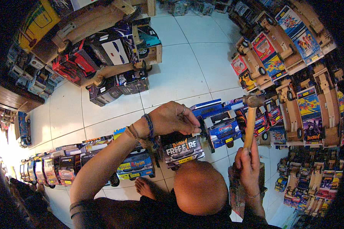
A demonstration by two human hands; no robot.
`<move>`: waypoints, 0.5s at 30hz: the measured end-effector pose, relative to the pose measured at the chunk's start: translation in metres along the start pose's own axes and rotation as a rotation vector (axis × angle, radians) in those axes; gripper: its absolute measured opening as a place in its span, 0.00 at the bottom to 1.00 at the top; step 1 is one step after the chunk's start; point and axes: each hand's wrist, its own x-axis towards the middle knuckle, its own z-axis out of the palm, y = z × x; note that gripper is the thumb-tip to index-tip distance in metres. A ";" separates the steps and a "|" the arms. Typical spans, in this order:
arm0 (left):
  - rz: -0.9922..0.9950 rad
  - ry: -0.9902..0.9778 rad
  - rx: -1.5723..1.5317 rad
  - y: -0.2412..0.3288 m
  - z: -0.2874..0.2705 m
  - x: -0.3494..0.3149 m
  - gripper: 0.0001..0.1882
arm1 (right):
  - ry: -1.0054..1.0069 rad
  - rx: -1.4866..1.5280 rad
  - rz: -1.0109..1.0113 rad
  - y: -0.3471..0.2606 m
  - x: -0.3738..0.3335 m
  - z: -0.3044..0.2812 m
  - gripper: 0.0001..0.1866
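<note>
My right hand (249,168) is closed round the light wooden handle of a hammer (250,128), which stands upright with its metal head at the top. My left hand (168,117) reaches over a toy truck (182,150) with a grey, white and black printed front. Its thumb and fingertips are pinched together at that truck's upper right edge, beside a dark wheel; what they hold is too small to make out. Close on the right of the fingertips stands a blue toy truck (222,133). A cord bracelet circles my left wrist.
My bare knee (200,187) rises just below the toy truck, with my foot (146,188) to its left. A row of toy trucks (68,164) runs left. More lie overturned on the right, wooden undersides (288,105) showing. Others (103,53) lie far left on white floor tiles (179,68).
</note>
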 end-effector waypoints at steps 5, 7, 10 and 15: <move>-0.002 -0.001 -0.013 0.001 0.000 -0.001 0.16 | -0.093 -0.329 0.012 -0.004 -0.007 -0.012 0.30; 0.012 0.007 0.012 0.000 -0.001 0.000 0.16 | -0.158 -0.569 -0.174 -0.009 -0.006 -0.017 0.29; 0.037 0.003 -0.033 -0.003 -0.001 0.001 0.15 | -0.271 -0.659 -0.109 -0.016 -0.006 -0.023 0.29; 0.057 -0.014 -0.068 -0.008 -0.001 0.003 0.14 | -0.340 -0.716 -0.198 -0.022 -0.004 -0.025 0.30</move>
